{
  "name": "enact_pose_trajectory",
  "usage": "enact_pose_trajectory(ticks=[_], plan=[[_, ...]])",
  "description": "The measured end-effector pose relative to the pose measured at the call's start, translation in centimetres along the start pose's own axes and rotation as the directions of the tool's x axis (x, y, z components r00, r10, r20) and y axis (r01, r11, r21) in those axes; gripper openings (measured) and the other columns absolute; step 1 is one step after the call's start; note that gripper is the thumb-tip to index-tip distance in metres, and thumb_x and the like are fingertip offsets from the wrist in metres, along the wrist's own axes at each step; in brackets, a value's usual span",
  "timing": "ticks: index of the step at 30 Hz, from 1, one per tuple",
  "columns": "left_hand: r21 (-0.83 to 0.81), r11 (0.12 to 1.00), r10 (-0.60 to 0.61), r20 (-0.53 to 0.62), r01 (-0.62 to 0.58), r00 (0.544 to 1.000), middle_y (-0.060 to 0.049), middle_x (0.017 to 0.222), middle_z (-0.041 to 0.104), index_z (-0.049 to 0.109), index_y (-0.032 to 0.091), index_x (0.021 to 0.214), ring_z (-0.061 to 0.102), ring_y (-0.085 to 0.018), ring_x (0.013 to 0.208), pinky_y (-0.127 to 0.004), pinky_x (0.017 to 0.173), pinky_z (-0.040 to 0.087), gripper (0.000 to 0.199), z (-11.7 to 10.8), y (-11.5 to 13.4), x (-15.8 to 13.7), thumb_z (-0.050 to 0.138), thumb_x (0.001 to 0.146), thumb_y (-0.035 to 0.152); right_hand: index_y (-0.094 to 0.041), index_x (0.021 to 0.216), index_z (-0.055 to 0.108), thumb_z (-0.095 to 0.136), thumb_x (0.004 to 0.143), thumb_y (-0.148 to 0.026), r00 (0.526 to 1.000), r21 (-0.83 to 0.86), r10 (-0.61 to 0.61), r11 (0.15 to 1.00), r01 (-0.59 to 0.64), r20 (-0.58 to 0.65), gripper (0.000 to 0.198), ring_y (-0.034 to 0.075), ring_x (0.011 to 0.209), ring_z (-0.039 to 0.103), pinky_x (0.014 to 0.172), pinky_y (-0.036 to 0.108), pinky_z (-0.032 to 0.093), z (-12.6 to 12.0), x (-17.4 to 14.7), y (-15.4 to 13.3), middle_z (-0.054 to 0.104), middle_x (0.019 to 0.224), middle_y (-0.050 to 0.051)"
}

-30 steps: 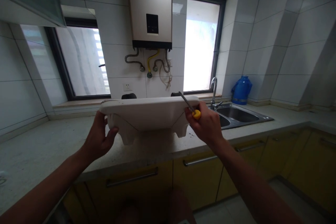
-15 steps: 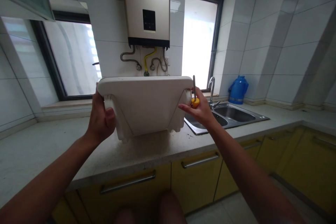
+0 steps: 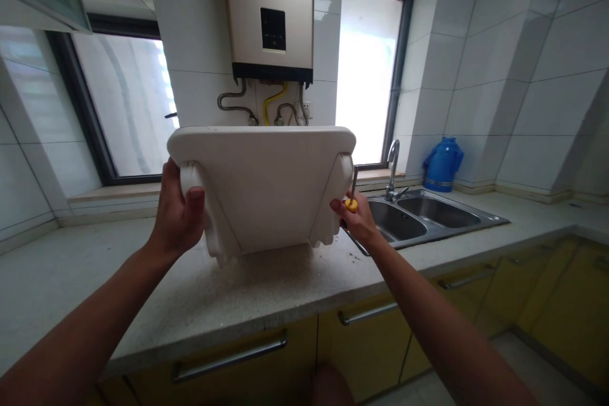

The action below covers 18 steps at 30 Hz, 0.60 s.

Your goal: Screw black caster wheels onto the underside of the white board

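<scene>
Here, we see the white piece (image 3: 266, 193) at the centre of the frame, tilted up over the counter (image 3: 143, 307). Our left hand (image 3: 181, 212) grasps its left side; our right hand (image 3: 358, 223), at its right side, grips a yellow-handled tool (image 3: 351, 205), shaft upward. Right of centre, we see the double sink (image 3: 492, 221), with a blue container (image 3: 442, 165) behind.

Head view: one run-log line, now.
left hand grips white piece | right hand holds yellow tool at piece's right side | piece over counter, contact unclear
</scene>
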<state>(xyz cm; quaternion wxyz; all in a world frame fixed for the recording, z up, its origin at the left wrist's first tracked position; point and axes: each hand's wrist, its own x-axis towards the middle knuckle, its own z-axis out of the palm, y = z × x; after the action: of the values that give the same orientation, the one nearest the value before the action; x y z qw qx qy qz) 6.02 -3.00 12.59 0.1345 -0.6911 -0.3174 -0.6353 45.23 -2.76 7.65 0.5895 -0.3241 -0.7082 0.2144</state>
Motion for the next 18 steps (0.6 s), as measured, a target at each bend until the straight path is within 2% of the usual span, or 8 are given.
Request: enact_pose_trajectory(ticks=[3,5,8,10,13,15,18], plan=[[-0.127,0.985,-0.112,0.017,0.113,0.994,-0.021,0.144,0.067,0.05,0.014,0.156,0.067,-0.04,0.13,-0.058,0.115,0.058,0.113,0.6,-1.3,-1.4,0.075,0.082,0.096,-0.015,0.119,0.069,0.074,0.108,-0.052,0.999,0.016,-0.015,1.0,0.015,-0.039,0.039,0.007,0.062,0.054,0.055,0.019,0.049,0.3,-0.3,0.2,0.062,0.084,-0.003],[-0.189,0.951,-0.236,0.058,0.243,0.97,-0.017,0.129,0.074,0.06,0.014,0.142,0.072,-0.039,0.12,-0.055,0.105,0.064,0.107,1.1,-1.9,-2.6,0.088,0.071,0.09,-0.015,0.117,0.068,0.074,0.108,-0.052,0.999,0.025,-0.012,1.0,0.013,-0.045,0.039,0.006,0.061,0.053,0.055,0.019,0.048,0.4,-0.7,0.2,0.061,0.083,-0.004],[-0.214,0.892,-0.386,0.095,0.397,0.918,-0.014,0.108,0.079,0.072,0.015,0.116,0.076,-0.037,0.106,-0.052,0.093,0.067,0.071,1.8,-2.0,-4.0,0.082,0.084,0.077,-0.015,0.112,0.068,0.076,0.106,-0.053,1.0,0.025,0.01,1.0,-0.01,-0.026,0.039,0.006,0.06,0.053,0.054,0.019,0.048,0.6,-1.0,0.0,0.06,0.08,-0.005],[-0.219,0.87,-0.437,0.073,0.441,0.897,-0.012,0.104,0.081,0.075,0.014,0.109,0.076,-0.037,0.106,-0.052,0.091,0.067,0.056,2.0,-1.5,-4.0,0.081,0.088,0.066,-0.015,0.112,0.068,0.077,0.104,-0.055,1.0,0.024,0.02,1.0,-0.019,-0.017,0.041,0.007,0.061,0.054,0.055,0.02,0.049,0.7,-1.0,-0.4,0.062,0.081,-0.004],[-0.242,0.845,-0.477,0.062,0.477,0.877,-0.011,0.101,0.082,0.078,0.014,0.102,0.075,-0.038,0.109,-0.05,0.092,0.066,0.049,1.8,0.0,-3.1,0.086,0.081,0.057,-0.016,0.114,0.069,0.077,0.102,-0.062,1.0,0.025,0.014,1.0,-0.014,-0.022,0.049,0.007,0.062,0.055,0.056,0.021,0.049,0.7,-0.7,-1.4,0.064,0.084,-0.003],[-0.315,0.812,-0.496,0.072,0.491,0.865,-0.01,0.099,0.082,0.079,0.014,0.1,0.076,-0.036,0.107,-0.043,0.088,0.066,0.048,1.3,1.4,-2.0,0.089,0.079,0.056,-0.016,0.114,0.069,0.077,0.098,-0.07,1.0,0.019,0.005,1.0,-0.005,-0.03,0.056,0.008,0.063,0.056,0.058,0.023,0.05,0.5,-0.2,-2.7,0.065,0.085,-0.002],[-0.458,0.698,-0.579,0.091,0.55,0.81,-0.006,0.089,0.08,0.079,0.015,0.098,0.077,-0.026,0.083,-0.032,0.07,0.064,0.048,0.4,3.9,0.4,0.095,0.076,0.054,-0.018,0.1,0.068,0.076,0.093,-0.081,0.997,0.002,-0.01,1.0,0.01,-0.071,0.064,0.01,0.064,0.054,0.059,0.024,0.046,-0.1,1.0,-5.1,0.062,0.079,-0.002]])
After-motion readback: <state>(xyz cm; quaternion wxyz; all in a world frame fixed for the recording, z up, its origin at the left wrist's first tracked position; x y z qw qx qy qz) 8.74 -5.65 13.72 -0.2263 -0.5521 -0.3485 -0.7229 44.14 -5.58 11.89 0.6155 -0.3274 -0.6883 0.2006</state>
